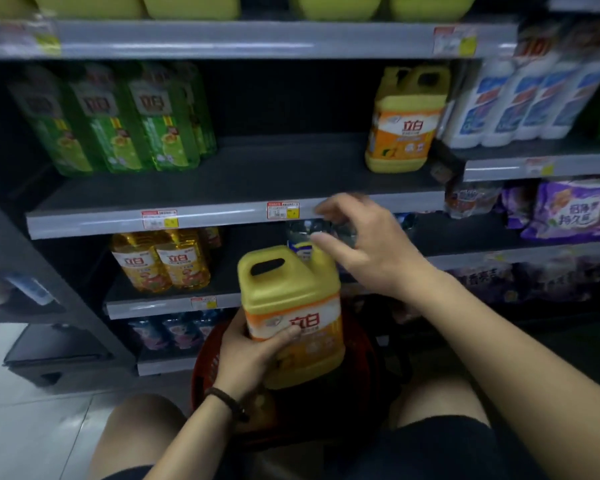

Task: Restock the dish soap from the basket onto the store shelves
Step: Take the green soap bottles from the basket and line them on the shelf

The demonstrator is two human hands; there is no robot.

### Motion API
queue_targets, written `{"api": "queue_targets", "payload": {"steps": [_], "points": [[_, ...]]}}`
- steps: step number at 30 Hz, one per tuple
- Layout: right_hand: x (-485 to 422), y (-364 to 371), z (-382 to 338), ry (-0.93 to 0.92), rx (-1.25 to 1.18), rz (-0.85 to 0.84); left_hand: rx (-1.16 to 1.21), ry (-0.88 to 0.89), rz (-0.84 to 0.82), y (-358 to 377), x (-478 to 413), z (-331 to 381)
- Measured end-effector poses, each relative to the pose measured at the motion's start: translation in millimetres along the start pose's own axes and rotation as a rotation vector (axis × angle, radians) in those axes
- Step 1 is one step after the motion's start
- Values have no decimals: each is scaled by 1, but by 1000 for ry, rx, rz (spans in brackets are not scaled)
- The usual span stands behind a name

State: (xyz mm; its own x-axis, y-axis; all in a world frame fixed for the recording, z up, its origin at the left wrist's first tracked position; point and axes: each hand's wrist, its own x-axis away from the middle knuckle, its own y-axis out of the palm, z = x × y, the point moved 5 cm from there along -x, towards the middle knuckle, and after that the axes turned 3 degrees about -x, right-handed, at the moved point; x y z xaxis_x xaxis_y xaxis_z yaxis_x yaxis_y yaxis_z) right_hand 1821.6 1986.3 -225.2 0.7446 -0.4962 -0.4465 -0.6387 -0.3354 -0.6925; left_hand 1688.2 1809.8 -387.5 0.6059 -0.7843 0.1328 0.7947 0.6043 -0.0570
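My left grip (246, 355) curls round the yellow plastic dish-soap jug (284, 289), held above the red plastic basket (203, 370), largely hidden. My right grip (364, 244), fingers spread and blurred, hides the jug's top.

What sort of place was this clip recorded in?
Very likely a shop's cleaning-products aisle: grey metal shelves with red-and-white paper price tags on their edges, rows of identical green plastic bottles, and a yellow plastic soap jug held over a red plastic basket.

Bare forearms (492, 327) on my feed: dark beaded bracelet (227, 403) at the wrist of the left grip (246, 351); dark shorts (440, 452) end above the knees (136, 420).
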Motion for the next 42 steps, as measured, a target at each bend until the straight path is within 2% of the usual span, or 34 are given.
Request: {"api": "queue_targets", "payload": {"steps": [2, 3, 5, 7, 10, 13, 16, 20, 26, 30, 37, 42], "points": [[15, -12, 17, 147, -141, 112, 49, -8, 11, -8, -3, 11], [22, -9, 29, 235, -196, 75, 74, 5, 6, -9, -7, 18], [39, 5, 50, 346, -267, -116, 143, 12, -6, -3, -15, 32], [49, 19, 59, 351, -351, -227, 213, 37, -26, 5, -24, 52], [50, 22, 60, 326, -439, -194, 222, 93, -65, 22, -38, 89], [35, 11, 71, 357, -526, -66, 181, 122, -104, 40, -62, 118], [12, -6, 88, 367, -532, 15, 192, 125, -169, 59, -91, 143], [-28, -25, 116, 374, -557, 41, 190, 175, -249, 87, -132, 170], [-91, -42, 152, 330, -602, 27, 172, 147, -231, 105, -202, 198], [-127, -44, 171, 319, -595, 97, 102, 172, -186, 105, -243, 218], [-155, -22, 197, 297, -448, 102, 39, 189, -149, 98, -282, 204], [-155, -12, 199, 314, -344, 186, 12, 238, -130, 97, -293, 198]]}}
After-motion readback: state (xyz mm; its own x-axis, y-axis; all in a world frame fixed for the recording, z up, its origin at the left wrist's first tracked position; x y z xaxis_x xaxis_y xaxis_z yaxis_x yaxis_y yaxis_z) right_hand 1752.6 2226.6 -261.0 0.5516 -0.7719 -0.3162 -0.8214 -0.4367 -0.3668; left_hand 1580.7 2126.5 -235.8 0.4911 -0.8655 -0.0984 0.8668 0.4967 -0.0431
